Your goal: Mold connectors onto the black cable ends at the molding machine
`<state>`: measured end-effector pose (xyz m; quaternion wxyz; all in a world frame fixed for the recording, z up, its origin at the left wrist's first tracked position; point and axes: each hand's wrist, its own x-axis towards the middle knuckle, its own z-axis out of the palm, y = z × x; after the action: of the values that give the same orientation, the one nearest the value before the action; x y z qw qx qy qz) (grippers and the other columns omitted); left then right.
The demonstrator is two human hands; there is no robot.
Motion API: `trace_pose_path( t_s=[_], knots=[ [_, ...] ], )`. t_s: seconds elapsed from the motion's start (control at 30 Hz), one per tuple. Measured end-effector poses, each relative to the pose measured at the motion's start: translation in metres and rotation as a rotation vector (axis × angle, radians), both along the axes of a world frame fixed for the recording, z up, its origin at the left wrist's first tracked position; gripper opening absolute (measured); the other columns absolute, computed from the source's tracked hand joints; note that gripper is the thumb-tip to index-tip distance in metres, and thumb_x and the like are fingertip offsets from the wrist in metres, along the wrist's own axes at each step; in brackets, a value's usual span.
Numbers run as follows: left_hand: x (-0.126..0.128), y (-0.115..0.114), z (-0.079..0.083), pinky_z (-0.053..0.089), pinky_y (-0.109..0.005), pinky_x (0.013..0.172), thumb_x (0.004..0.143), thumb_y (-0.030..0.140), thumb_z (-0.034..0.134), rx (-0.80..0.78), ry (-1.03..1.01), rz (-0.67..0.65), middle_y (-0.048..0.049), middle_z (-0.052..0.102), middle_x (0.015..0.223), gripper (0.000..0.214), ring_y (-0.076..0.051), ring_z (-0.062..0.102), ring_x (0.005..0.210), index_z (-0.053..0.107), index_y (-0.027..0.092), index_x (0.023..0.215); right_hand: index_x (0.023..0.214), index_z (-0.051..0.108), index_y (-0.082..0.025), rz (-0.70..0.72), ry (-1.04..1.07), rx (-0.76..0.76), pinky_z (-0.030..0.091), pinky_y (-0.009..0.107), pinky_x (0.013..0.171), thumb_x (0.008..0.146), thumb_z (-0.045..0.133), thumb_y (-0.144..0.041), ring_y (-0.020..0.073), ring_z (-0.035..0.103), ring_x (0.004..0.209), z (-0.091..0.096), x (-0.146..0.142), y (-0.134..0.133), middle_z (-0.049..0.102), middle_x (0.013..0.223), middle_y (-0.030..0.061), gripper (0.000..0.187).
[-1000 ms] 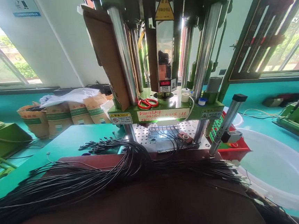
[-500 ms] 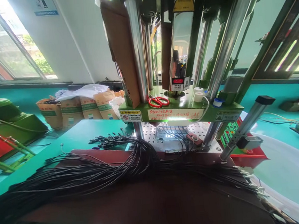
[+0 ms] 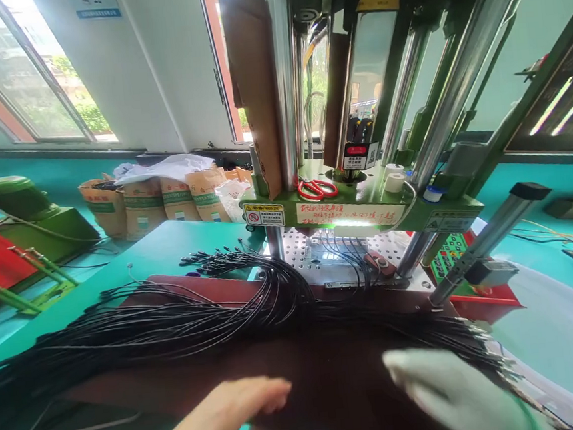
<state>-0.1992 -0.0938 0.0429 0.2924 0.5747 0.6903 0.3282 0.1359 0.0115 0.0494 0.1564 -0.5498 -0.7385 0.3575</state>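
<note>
My bare left hand (image 3: 228, 417) reaches in at the bottom centre, fingers stretched forward, thumb apart, nothing in it. On the other side my right hand (image 3: 447, 388), in a white glove, is a little blurred; its fingers point forward with a gap to the thumb, and it holds nothing. Both hands hover over the dark red-brown board (image 3: 324, 365). Beyond them a thick bundle of black cables (image 3: 176, 325) runs across the board, its right part nearest my gloved hand. Several cables enter the lit metal mould (image 3: 337, 247) under the green press (image 3: 360, 198).
Red-handled scissors (image 3: 317, 188) and a white spool (image 3: 394, 179) rest on the press. A flat dark object with a pale edge (image 3: 82, 428) lies lower left. Paper sacks (image 3: 144, 204) stand behind. Right are a control panel (image 3: 448, 254), a metal post (image 3: 490, 244) and a pale tub (image 3: 571, 324).
Both hands have come up into view from the bottom edge, over the board. The camera has shifted slightly, so the press sits further right. The cables look unmoved.
</note>
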Motion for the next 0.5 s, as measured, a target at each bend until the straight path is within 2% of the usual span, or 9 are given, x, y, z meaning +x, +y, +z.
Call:
trace_pose_path(
  t_s=[0.07,0.1,0.17,0.2,0.3,0.4,0.5],
  knots=[
    [0.006,0.052,0.027,0.048,-0.029,0.076,0.07,0.046,0.05,0.01,0.072,-0.385,-0.0018,0.067,0.092,0.04,-0.018,0.059,0.079,0.063,0.026,0.103,0.106,0.06,-0.028,0.291,-0.121,0.288,0.045,0.032,0.087,0.081,0.043,-0.03,0.0202,0.058,0.094,0.015,-0.049,0.042,0.062,0.101,0.0033,0.031],
    [0.008,0.08,0.037,0.046,-0.027,0.079,0.077,0.041,0.046,0.03,0.135,-0.507,-0.0022,0.065,0.099,0.04,-0.017,0.059,0.083,0.059,0.024,0.111,0.112,0.057,-0.023,0.342,-0.195,0.45,0.042,0.032,0.09,0.082,0.037,-0.021,0.0195,0.055,0.099,0.021,-0.073,0.063,0.06,0.107,0.0049,0.035],
    [0.011,0.134,0.046,0.041,-0.029,0.088,0.081,0.035,0.043,0.156,0.304,-0.496,-0.0052,0.061,0.109,0.04,-0.018,0.056,0.097,0.053,0.02,0.117,0.114,0.053,-0.018,0.325,-0.433,0.646,0.043,0.028,0.087,0.083,0.034,-0.015,0.018,0.054,0.098,0.028,-0.114,0.1,0.058,0.108,0.0069,0.037],
    [0.013,0.158,0.046,0.038,-0.029,0.093,0.082,0.032,0.043,0.186,0.374,-0.484,-0.0074,0.058,0.116,0.04,-0.019,0.052,0.105,0.051,0.017,0.118,0.112,0.054,-0.018,0.296,-0.554,0.692,0.044,0.027,0.083,0.083,0.035,-0.014,0.0182,0.055,0.095,0.028,-0.129,0.115,0.058,0.105,0.0075,0.035],
    [0.018,0.21,0.037,0.038,-0.032,0.095,0.081,0.023,0.042,0.217,0.567,-0.409,-0.0115,0.054,0.12,0.037,-0.021,0.049,0.11,0.051,0.012,0.116,0.104,0.056,-0.017,0.212,-0.71,0.711,0.046,0.029,0.07,0.083,0.036,-0.014,0.0212,0.058,0.085,0.019,-0.157,0.145,0.059,0.095,0.0106,0.029],
    [0.022,0.233,0.029,0.04,-0.036,0.091,0.08,0.021,0.043,0.204,0.66,-0.382,-0.0121,0.058,0.113,0.031,-0.024,0.052,0.106,0.055,0.012,0.108,0.106,0.054,-0.016,0.167,-0.762,0.705,0.046,0.032,0.064,0.084,0.032,-0.013,0.0236,0.06,0.08,0.008,-0.169,0.16,0.058,0.093,0.0131,0.031],
    [0.022,0.231,0.027,0.039,-0.038,0.092,0.081,0.023,0.044,0.216,0.662,-0.385,-0.0107,0.06,0.109,0.028,-0.024,0.052,0.105,0.056,0.014,0.105,0.107,0.053,-0.014,0.159,-0.801,0.692,0.047,0.035,0.063,0.085,0.029,-0.013,0.0261,0.061,0.079,0.004,-0.175,0.169,0.058,0.096,0.0164,0.033]
  ],
)
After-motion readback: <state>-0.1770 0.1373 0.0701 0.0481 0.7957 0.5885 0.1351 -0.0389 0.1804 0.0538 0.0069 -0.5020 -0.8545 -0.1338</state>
